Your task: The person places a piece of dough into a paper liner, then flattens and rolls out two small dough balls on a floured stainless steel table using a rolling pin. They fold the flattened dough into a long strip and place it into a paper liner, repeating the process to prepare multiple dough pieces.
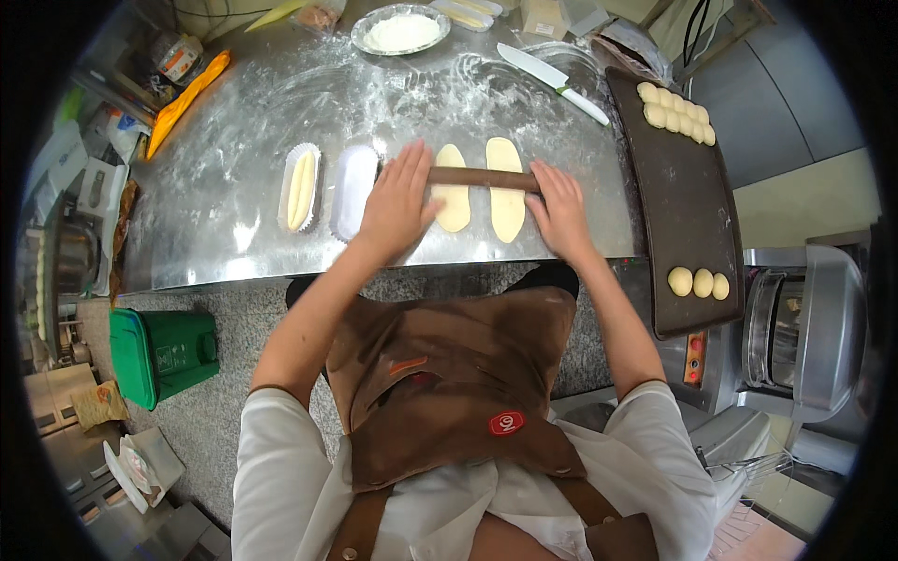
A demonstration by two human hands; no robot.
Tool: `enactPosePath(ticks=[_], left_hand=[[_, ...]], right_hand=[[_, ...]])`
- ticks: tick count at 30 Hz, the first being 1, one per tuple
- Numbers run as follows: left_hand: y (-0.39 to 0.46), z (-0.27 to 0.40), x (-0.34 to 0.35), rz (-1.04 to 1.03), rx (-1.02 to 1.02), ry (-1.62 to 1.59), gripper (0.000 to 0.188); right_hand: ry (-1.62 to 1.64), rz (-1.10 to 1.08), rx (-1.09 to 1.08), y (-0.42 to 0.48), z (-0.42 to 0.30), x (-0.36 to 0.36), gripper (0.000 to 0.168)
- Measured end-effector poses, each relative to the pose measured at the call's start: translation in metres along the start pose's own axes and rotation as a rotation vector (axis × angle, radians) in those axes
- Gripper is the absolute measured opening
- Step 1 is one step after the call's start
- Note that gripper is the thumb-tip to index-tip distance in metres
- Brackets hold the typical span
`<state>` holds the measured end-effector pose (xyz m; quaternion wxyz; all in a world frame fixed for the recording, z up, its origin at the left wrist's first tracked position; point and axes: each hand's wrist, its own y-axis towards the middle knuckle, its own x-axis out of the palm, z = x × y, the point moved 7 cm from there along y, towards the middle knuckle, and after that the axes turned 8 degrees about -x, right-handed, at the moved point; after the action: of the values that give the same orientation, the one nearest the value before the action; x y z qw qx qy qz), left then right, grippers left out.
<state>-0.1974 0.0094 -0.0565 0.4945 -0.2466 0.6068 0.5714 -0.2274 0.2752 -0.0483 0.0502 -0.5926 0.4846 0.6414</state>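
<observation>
A brown wooden rolling pin [484, 178] lies across two flattened ovals of dough, the left oval [454, 210] and the right oval [506, 217]. My left hand [402, 200] presses on the pin's left end, its thumb near the left oval. At the other end rests my right hand [561, 207], palm down. Just left of my left hand is a pleated paper loaf liner [353, 193], partly hidden by that hand. Further left, a second paper liner [286, 203] holds a long shaped piece of dough [302, 188].
The steel worktable [231, 154] is dusted with flour. Behind stands a bowl of flour [400, 34]; a knife [554, 83] lies at back right. A dark tray [684, 210] carries several dough balls [677, 112] and three more [700, 282]. An orange piping bag [186, 105] lies left.
</observation>
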Motion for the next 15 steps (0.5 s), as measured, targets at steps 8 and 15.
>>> enactPosePath(ticks=[8,15], left_hand=[[0.1,0.03,-0.007,-0.652,-0.224,0.134,0.06],[0.014,0.039,0.023,-0.07,-0.279,-0.055,0.066]], right_hand=[[0.033,-0.055,0.321,0.05,0.025,-0.004,0.033],[-0.247,-0.066,0.225,0.002,-0.024,0.015,0.058]])
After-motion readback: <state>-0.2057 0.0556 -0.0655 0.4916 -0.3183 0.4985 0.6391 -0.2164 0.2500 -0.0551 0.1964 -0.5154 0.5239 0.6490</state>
